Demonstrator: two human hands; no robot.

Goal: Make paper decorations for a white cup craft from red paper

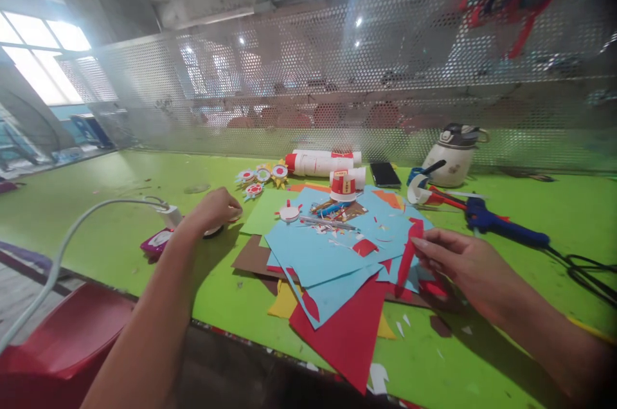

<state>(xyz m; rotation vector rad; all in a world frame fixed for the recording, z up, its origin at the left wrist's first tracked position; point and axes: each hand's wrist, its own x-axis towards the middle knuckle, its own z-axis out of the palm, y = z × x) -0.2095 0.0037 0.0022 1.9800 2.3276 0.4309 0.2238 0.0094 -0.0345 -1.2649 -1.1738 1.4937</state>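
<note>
My right hand [456,261] pinches a narrow red paper strip [409,261] between thumb and fingers, above the right edge of a pile of coloured paper. My left hand [219,211] is at the pile's left side with its fingers curled together; what they hold, if anything, is hidden. A small dark-edged round thing [213,232] shows partly beneath that hand. Light-blue sheets [308,261] lie on top of the pile, with a red sheet [344,332] sticking out in front. On the blue paper are a craft knife [330,223], a white paper disc with red tabs [289,213] and scraps.
Behind the pile lie white paper rolls [322,163], a red-and-white paper cup [343,185], decorated paper discs [263,175] and a phone [384,174]. A blue glue gun [504,224] and a kettle [450,155] stand right. A white cable [87,209] crosses left.
</note>
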